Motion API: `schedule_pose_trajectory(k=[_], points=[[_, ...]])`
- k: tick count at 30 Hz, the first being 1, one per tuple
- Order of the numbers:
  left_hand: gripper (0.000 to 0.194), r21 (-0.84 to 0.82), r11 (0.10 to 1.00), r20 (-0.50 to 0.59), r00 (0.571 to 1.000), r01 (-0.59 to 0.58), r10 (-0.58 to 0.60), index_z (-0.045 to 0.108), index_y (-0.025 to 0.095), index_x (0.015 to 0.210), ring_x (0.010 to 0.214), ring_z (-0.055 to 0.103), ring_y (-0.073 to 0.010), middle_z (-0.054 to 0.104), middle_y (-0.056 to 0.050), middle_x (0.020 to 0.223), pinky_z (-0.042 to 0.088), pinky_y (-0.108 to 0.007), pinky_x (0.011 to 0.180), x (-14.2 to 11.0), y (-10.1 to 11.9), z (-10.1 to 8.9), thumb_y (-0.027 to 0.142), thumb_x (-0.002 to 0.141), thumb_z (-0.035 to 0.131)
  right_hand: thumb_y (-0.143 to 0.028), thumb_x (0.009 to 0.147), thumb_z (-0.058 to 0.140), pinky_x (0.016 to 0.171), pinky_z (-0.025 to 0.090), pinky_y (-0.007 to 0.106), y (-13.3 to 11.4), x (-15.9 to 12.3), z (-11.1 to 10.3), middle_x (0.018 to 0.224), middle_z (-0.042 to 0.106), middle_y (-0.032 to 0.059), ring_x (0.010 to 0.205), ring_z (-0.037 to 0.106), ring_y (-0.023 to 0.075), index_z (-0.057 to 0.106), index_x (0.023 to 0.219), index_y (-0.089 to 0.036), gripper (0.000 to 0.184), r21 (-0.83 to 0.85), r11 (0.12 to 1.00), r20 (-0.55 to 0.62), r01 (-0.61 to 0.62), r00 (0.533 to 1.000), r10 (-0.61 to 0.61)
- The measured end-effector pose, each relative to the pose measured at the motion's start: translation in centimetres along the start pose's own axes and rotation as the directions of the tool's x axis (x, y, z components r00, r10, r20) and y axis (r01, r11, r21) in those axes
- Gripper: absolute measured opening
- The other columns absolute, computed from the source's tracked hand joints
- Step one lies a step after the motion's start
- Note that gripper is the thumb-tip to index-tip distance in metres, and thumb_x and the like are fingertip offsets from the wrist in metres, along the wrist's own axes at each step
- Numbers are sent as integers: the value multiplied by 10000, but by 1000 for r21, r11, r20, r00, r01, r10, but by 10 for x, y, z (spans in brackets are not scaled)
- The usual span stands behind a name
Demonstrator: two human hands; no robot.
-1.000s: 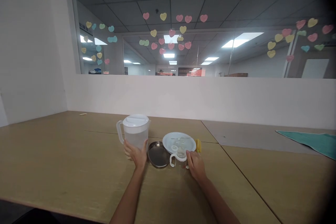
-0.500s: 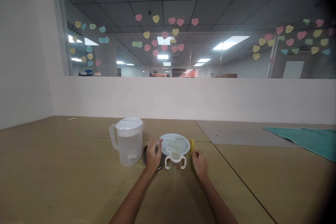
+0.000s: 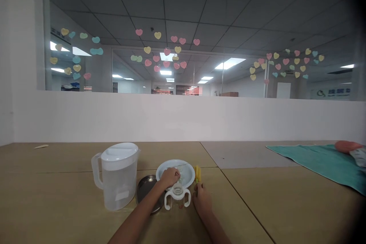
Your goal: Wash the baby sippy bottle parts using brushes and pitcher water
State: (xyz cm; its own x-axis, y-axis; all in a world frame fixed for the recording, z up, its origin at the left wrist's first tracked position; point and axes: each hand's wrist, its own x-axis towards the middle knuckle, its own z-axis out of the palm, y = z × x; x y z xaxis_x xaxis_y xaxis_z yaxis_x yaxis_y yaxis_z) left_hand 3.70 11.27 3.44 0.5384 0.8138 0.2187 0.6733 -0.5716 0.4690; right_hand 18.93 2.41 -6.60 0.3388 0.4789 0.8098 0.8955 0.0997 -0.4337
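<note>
My left hand (image 3: 170, 177) reaches over the white plate (image 3: 187, 167), its fingers curled together; whatever they grip among the clear pieces there is hidden. Just in front stands a clear baby bottle (image 3: 177, 198) with two white handles and an uncovered mouth. To its right, my right hand (image 3: 202, 200) has its fingers closed at the near end of a yellow-headed brush (image 3: 198, 172) with a green part. Partly behind my left forearm lies a round metal dish (image 3: 145, 188). Farther left stands a lidded, translucent pitcher (image 3: 120, 177) holding clear liquid.
A teal cloth (image 3: 314, 160) lies at the right, with a reddish item (image 3: 347, 146) on it. At the far left of the wooden table (image 3: 57, 206) is a small flat pale piece (image 3: 41, 146). A white wall (image 3: 177, 118) rises behind.
My left hand has let go of the pitcher and moved right, over the plate. My right hand has left the bottle's handle for the brush. The view has swung right.
</note>
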Motion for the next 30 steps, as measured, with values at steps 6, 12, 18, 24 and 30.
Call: schedule_pose_trajectory(k=[6, 12, 18, 24, 30], points=[[125, -24, 999, -147, 988, 39, -42, 650, 154, 721, 716, 597, -178, 649, -40, 693, 410, -253, 669, 5, 0, -6, 159, 639, 555, -201, 679, 392, 420, 347, 260, 4, 2, 2, 593, 570, 43, 464, 549, 171, 464, 645, -241, 89, -11, 999, -3, -34, 999, 34], [246, -148, 989, -229, 972, 14, -48, 625, 162, 864, 634, 554, -138, 580, 23, 594, 396, -239, 665, 3, 6, -21, 101, 662, 498, -233, 685, 399, 419, 344, 268, 12, 7, -4, 604, 609, 63, 480, 574, 194, 497, 736, -228, 111, 0, 988, -19, -156, 988, 156], [350, -424, 905, -264, 961, -37, -85, 618, 175, 982, 613, 561, -121, 604, 20, 657, 417, -228, 653, -11, 7, -26, 126, 698, 418, -257, 726, 312, 416, 325, 275, 22, 9, -12, 637, 621, 100, 502, 588, 225, 511, 819, -207, 225, 15, 964, -13, -266, 964, 266], [446, -734, 677, -228, 957, -50, -177, 561, 164, 1055, 519, 567, -76, 641, -40, 948, 410, -207, 531, -24, 5, -22, 167, 634, 413, -273, 786, 264, 411, 308, 272, 10, 15, -26, 642, 607, 75, 445, 544, 206, 516, 981, -172, 335, 25, 942, 14, -335, 942, 335], [393, -897, 437, -192, 947, -64, -256, 548, 138, 956, 424, 485, -63, 577, 13, 695, 309, -176, 397, -20, 16, -26, 229, 585, 462, -289, 824, 305, 619, 469, 282, -24, 23, -46, 967, 648, 99, 807, 632, 209, 508, 1099, -162, 365, 141, 949, -12, -281, 958, 285]])
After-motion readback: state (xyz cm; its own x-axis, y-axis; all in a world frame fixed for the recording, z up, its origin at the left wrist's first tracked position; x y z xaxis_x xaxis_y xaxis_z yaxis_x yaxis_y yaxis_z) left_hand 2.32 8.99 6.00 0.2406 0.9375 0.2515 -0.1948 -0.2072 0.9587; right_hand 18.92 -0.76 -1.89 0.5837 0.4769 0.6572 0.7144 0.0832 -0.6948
